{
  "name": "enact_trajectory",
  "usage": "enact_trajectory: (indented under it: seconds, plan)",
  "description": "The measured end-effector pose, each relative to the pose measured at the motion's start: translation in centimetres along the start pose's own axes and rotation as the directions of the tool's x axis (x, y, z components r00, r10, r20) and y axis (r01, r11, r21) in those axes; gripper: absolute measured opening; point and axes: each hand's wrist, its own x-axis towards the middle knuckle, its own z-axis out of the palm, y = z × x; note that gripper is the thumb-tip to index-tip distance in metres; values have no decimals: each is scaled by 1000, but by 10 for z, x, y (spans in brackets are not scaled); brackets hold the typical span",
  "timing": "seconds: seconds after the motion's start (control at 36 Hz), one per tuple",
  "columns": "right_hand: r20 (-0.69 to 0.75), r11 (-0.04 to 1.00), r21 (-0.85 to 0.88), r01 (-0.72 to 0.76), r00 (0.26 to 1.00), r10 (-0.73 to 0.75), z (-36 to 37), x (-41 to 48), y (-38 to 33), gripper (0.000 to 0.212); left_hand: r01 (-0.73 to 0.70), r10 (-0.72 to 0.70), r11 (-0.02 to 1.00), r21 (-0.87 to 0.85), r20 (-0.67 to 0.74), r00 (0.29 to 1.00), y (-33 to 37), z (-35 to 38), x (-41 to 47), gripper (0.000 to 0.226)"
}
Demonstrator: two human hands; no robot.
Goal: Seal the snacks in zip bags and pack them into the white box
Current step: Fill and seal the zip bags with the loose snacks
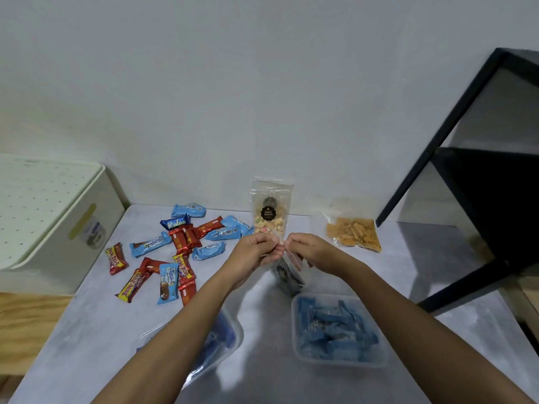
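Note:
Above the table's middle, my left hand [256, 248] and my right hand [306, 248] meet and both pinch the top edge of a clear zip bag [287, 274] that hangs below them with dark snacks inside. Several loose snack bars in blue and red wrappers [180, 249] lie scattered on the grey table [87, 330] to the left. The white box [58, 211] with a dotted lid stands at the far left. A clear pouch of small biscuits [269, 211] stands against the wall behind my hands.
A clear bag of orange sticks [354, 233] lies at the back right. Two clear tubs with blue wrapped snacks sit near me, one at the right [335, 330], one under my left forearm [221, 336]. A black metal shelf frame [466, 170] stands at the right.

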Motion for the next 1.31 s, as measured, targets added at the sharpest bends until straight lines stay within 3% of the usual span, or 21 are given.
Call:
enact_trajectory:
  seconds: [0.11, 0.22, 0.39, 0.58, 0.72, 0.83, 0.92, 1.0, 1.08, 1.17, 1.22, 1.31]
  plan:
    - [-19, 1000, -26, 5, 1000, -6, 1, 2, 2, 26, -4, 4, 998, 68, -13, 1000, 1, 1, 0, 20]
    - [-128, 998, -63, 29, 991, -37, 1, 4, 3, 33, -43, 47, 985, 164, -21, 999, 2, 2, 1, 21]
    - [-116, 995, -102, -4, 993, -8, -2, 3, -4, 19, -108, 125, 961, 253, -52, 991, -1, 3, 1, 19]
    - [-11, 974, -216, -67, 998, 67, -20, -10, -7, 19, -154, 177, 956, 248, -74, 981, -4, 1, 2, 12]
    - [-29, 973, -210, -100, 995, 96, -33, -21, 5, 16, -170, 210, 949, 265, -133, 969, -2, 8, 6, 16]
    - [-52, 979, -191, -68, 997, 59, -37, -25, 13, 10, -156, 233, 932, 326, -211, 949, -5, 13, 14, 17]
    - [-84, 985, -170, -24, 996, 10, -37, -24, 12, 6, -148, 215, 955, 256, -256, 942, -2, 17, 16, 20]
    - [-114, 966, -260, 13, 992, -44, -34, -18, 8, 12, -154, 214, 959, 239, -248, 945, 3, 16, 16, 20]
    - [-129, 936, -349, 35, 988, -85, -30, -8, 8, 6, -181, 286, 895, 408, -213, 934, 1, 10, 20, 5]
    - [-183, 921, -387, 37, 976, -116, -31, 0, 19, 8, -232, 413, 788, 570, -210, 886, 0, -1, 25, 41]
    - [-250, 934, -354, 50, 957, -146, -33, 1, 26, 7, -312, 480, 694, 649, -94, 872, 1, -5, 29, 50]
    - [-315, 961, -264, 81, 935, -165, -38, 2, 34, 8, -334, 429, 623, 707, 47, 902, 2, -6, 37, 28]
